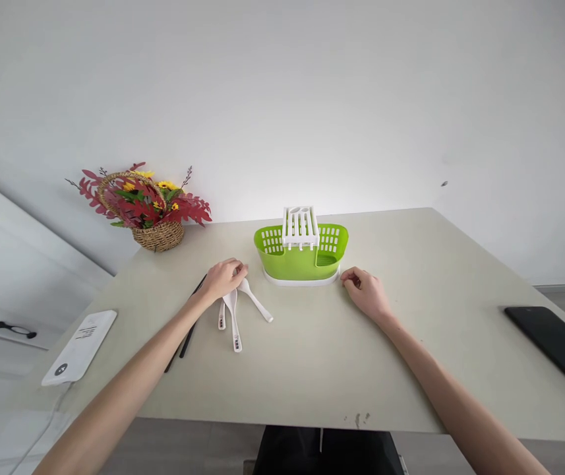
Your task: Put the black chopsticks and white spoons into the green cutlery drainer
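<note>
My left hand is closed with its fingers curled down over the heads of several white plastic spoons; whatever the fingertips pinch is hidden. Their handles fan out toward me on the table. Two black chopsticks lie partly under my left forearm. Just right of these, a green slotted basket stands upright on a white base tray, with a white slatted rack across its middle. My right hand rests curled on the table, fingertips beside the tray's right end, with nothing visible in it.
A wicker basket of artificial flowers stands at the back left, near the wall. On the left edge lies a white power strip with a cable. A black phone lies at the right. The table's front edge is close to me.
</note>
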`<state>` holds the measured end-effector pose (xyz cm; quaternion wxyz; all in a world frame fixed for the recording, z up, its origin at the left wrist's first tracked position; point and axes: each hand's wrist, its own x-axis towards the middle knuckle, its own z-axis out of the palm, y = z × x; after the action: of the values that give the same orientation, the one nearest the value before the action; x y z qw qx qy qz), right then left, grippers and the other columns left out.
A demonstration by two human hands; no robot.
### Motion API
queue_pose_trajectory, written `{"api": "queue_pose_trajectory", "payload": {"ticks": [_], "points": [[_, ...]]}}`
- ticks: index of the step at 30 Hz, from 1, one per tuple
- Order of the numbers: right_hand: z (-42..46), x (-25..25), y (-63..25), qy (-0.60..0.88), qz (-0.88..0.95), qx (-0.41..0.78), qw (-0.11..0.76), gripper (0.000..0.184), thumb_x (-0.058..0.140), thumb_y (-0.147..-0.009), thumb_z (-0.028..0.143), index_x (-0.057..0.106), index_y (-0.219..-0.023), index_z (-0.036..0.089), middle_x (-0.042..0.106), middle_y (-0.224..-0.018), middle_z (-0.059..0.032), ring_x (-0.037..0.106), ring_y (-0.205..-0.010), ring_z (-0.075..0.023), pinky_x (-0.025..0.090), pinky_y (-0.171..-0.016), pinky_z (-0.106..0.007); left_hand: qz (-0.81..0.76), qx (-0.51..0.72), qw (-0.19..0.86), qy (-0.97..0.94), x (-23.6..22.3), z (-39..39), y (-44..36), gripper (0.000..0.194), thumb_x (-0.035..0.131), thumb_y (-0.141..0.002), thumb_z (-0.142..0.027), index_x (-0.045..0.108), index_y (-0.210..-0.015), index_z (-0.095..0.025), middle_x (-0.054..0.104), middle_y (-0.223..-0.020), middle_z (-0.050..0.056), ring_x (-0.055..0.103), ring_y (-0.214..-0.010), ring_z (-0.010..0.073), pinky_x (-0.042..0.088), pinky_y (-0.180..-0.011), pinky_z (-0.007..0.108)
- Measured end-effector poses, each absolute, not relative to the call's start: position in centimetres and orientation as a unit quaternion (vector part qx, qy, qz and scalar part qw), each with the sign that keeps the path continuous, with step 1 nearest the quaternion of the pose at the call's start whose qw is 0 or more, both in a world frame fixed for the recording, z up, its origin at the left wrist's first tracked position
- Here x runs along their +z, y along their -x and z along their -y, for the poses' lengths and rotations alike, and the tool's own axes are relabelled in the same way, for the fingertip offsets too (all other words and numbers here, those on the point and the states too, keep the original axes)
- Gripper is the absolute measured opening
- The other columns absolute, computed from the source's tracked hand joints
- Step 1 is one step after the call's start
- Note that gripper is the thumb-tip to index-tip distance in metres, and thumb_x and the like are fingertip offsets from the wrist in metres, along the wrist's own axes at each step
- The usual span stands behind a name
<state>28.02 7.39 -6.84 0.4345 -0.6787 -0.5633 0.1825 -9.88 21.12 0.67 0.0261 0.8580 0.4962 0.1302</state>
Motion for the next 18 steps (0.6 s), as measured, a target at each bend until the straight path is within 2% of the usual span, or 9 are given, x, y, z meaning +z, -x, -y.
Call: {"api": "queue_pose_trajectory", "payload": {"ticks": [6, 9, 11, 14, 18], "points": [[-7.4, -6.9, -28.0, 0.679, 0.566, 0.178, 0.432, 0.022, 0.047, -0.082, 0.029, 0.068, -0.088, 0.025, 0.073, -0.083, -0.0014, 0.064, -0.079, -0.0206, 0.046, -0.077, -0.033, -0.503, 0.176, -0.008, -0.846, 1.9, -21.1, 9.1, 0.041, 0.046, -0.104, -0.050, 0.065, -0.081, -0.022, 0.074, -0.096, 0.006, 0.068, -0.086, 0.0220, 0.043, -0.071, 0.031], [-7.4, -6.9, -28.0, 0.679, 0.568, 0.177, 0.430, 0.021, 0.048, -0.082, 0.029, 0.068, -0.087, 0.025, 0.073, -0.082, -0.0013, 0.063, -0.079, -0.0206, 0.046, -0.077, -0.033, -0.476, 0.269, -0.044, -0.836, 3.0, -20.7, 7.6, 0.032, 0.046, -0.105, -0.043, 0.065, -0.090, -0.022, 0.071, -0.101, 0.009, 0.066, -0.100, 0.0248, 0.048, -0.090, 0.035], [-7.3, -6.9, -28.0, 0.678, 0.569, 0.177, 0.430, 0.021, 0.048, -0.082, 0.029, 0.068, -0.087, 0.025, 0.073, -0.083, -0.0016, 0.063, -0.079, -0.0205, 0.046, -0.077, -0.033, -0.433, 0.353, -0.066, -0.827, 3.9, -20.0, 5.9, 0.024, 0.047, -0.105, -0.038, 0.065, -0.103, -0.022, 0.069, -0.111, 0.011, 0.063, -0.113, 0.0274, 0.045, -0.106, 0.042], [-7.3, -6.9, -28.0, 0.677, 0.571, 0.175, 0.430, 0.021, 0.047, -0.082, 0.029, 0.068, -0.087, 0.025, 0.073, -0.085, -0.0019, 0.063, -0.078, -0.0204, 0.046, -0.077, -0.034, -0.369, 0.462, -0.086, -0.802, 5.7, -18.2, 2.3, 0.027, 0.045, -0.106, -0.038, 0.058, -0.123, -0.022, 0.061, -0.134, 0.016, 0.054, -0.133, 0.0292, 0.039, -0.118, 0.050], [-7.2, -6.8, -28.0, 0.677, 0.573, 0.174, 0.428, 0.022, 0.047, -0.082, 0.029, 0.067, -0.087, 0.025, 0.073, -0.085, -0.0023, 0.063, -0.079, -0.0208, 0.046, -0.077, -0.034, -0.308, 0.484, -0.094, -0.814, 7.7, -15.3, -3.0, 0.036, 0.042, -0.109, -0.043, 0.051, -0.138, -0.024, 0.054, -0.152, 0.016, 0.045, -0.147, 0.0285, 0.035, -0.123, 0.052]]}}
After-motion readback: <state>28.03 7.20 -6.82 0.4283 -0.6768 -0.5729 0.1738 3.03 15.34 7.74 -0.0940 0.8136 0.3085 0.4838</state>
